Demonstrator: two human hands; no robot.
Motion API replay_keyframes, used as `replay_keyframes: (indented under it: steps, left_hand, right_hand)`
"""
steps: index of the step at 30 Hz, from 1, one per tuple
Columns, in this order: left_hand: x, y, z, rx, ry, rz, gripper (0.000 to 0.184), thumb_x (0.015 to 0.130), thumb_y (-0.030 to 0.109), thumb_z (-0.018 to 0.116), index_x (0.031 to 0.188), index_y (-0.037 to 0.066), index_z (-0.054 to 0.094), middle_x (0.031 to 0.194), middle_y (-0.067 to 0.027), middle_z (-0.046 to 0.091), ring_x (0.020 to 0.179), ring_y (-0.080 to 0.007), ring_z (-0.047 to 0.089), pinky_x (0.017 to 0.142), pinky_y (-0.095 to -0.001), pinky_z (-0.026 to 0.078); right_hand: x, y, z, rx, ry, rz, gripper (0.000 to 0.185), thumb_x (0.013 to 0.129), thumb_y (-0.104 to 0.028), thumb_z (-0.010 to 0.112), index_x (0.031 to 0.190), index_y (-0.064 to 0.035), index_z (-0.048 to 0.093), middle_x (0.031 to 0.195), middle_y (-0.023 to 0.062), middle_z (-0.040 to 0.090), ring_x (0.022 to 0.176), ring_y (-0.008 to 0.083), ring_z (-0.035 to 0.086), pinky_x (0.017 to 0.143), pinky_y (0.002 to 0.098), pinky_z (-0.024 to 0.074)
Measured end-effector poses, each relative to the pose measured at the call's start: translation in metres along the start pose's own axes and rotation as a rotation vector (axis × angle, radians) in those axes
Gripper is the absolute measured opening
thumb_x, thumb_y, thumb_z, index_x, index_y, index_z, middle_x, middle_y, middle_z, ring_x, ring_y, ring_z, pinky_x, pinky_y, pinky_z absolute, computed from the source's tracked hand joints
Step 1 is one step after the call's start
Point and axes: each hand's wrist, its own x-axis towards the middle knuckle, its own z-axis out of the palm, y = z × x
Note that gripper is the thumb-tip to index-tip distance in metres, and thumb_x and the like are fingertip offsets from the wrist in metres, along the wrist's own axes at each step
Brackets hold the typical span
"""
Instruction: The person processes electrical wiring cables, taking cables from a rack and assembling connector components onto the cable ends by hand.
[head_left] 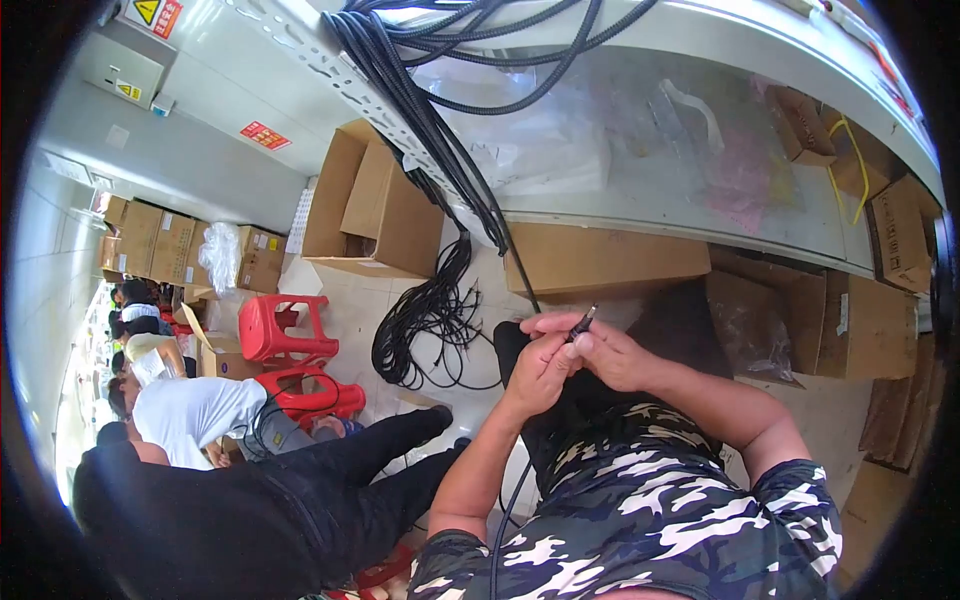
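Note:
Both my hands meet above my lap, around the end of a black cable. A black plug (581,325) with a thin metal tip points up between them. My left hand (541,372) has its fingers closed on the cable just behind the plug. My right hand (612,357) pinches the plug from the other side, thumb against it. A black cable (518,262) comes down from the shelf edge to my hands, and another length (508,515) hangs down past my left forearm.
Bundled black cables (430,325) hang from the rack to the floor. Red stools (285,330), an open cardboard box (365,205) and a person in black (220,510) are at left. A person in white (195,410) bends behind. Boxes (865,325) stand at right.

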Motion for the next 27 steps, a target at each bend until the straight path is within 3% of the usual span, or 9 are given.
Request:
replay_keyframes:
  steps: [4,7,9,10,12,15,19,23,27]
  left_hand:
    - [0.005,-0.01,-0.003,-0.283,-0.003,-0.076,0.028,0.09,0.03,0.043,0.078,0.005,0.047,0.06,0.0041,0.038,0.053,-0.0058,0.033,0.047,-0.0205,0.028]
    - [0.007,-0.008,-0.004,-0.508,-0.069,-0.086,0.029,0.091,0.031,0.04,0.083,0.005,0.047,0.059,0.0051,0.036,0.051,-0.005,0.03,0.046,-0.0202,0.025]
    - [0.008,-0.012,-0.008,-0.519,-0.094,-0.081,0.027,0.091,0.029,0.039,0.085,0.004,0.048,0.059,0.0059,0.035,0.051,-0.0049,0.031,0.046,-0.0204,0.025]
    - [0.008,-0.014,-0.008,-0.491,-0.074,-0.083,0.027,0.091,0.029,0.039,0.086,0.004,0.049,0.06,0.0059,0.035,0.052,-0.0048,0.031,0.047,-0.0202,0.026]
    - [0.002,-0.016,-0.012,-0.29,-0.029,-0.011,0.027,0.09,0.028,0.039,0.088,0.004,0.05,0.063,0.0052,0.037,0.054,-0.0044,0.033,0.048,-0.0193,0.027]
    - [-0.007,-0.024,-0.024,-0.161,-0.012,0.006,0.024,0.09,0.023,0.039,0.094,0.003,0.052,0.064,0.0037,0.039,0.057,-0.0051,0.036,0.053,-0.0197,0.032]
    - [-0.019,-0.033,-0.035,-0.192,0.051,-0.03,0.026,0.09,0.017,0.039,0.107,0.001,0.05,0.064,0.0029,0.042,0.058,-0.0061,0.039,0.054,-0.0202,0.034]
    - [-0.036,-0.053,-0.04,-0.108,0.142,-0.021,0.028,0.088,0.014,0.043,0.112,0.001,0.046,0.07,-0.0012,0.05,0.064,-0.007,0.046,0.061,-0.0209,0.04]
    - [-0.048,-0.068,-0.042,0.184,0.181,-0.057,0.034,0.087,0.024,0.044,0.114,0.002,0.045,0.09,-0.0097,0.056,0.081,-0.0183,0.055,0.072,-0.029,0.043]
  right_hand:
    - [0.003,0.0,0.002,0.019,-0.015,0.142,0.051,0.09,-0.037,0.036,0.128,-0.0045,0.029,0.128,0.0113,0.034,0.108,0.0168,0.039,0.088,0.0303,0.034]
    - [0.011,-0.004,-0.007,0.114,-0.013,0.07,0.065,0.087,-0.05,0.035,0.131,-0.0039,0.024,0.125,0.0107,0.039,0.106,0.0164,0.041,0.088,0.0298,0.0348]
    - [0.015,-0.013,-0.013,-0.112,-0.036,0.334,0.072,0.084,-0.057,0.031,0.133,-0.0047,0.02,0.123,0.0109,0.04,0.11,0.0178,0.04,0.091,0.0309,0.0331]
    - [0.012,0.0,-0.006,-0.074,-0.01,0.307,0.074,0.083,-0.059,0.028,0.134,-0.0052,0.019,0.123,0.0112,0.042,0.113,0.019,0.038,0.095,0.0323,0.0298]
    - [0.013,0.005,-0.013,-0.247,-0.159,0.229,0.069,0.087,-0.053,0.028,0.136,-0.007,0.012,0.13,0.0113,0.033,0.116,0.0213,0.036,0.099,0.0338,0.0236]
    - [0.02,-0.041,-0.024,-0.633,-0.204,0.301,0.068,0.088,-0.032,0.046,0.137,-0.0087,0.005,0.127,0.013,0.035,0.111,0.0229,0.04,0.093,0.0332,0.0329]
    - [0.053,-0.129,-0.032,-0.963,-0.071,0.074,0.05,0.083,-0.016,0.054,0.126,-0.0039,0.032,0.108,0.0105,0.051,0.091,0.0169,0.054,0.082,0.0317,0.0427]
    - [0.117,-0.237,-0.038,-1.311,0.194,-0.522,0.029,0.079,-0.009,0.056,0.108,-0.0044,0.054,0.085,0.009,0.06,0.074,0.0181,0.059,0.064,0.0289,0.0489]
    - [0.192,-0.312,-0.103,-1.653,0.437,-0.472,0.019,0.081,-0.016,0.052,0.088,-0.0011,0.062,0.078,0.0155,0.061,0.07,0.0267,0.059,0.065,0.0352,0.0458]
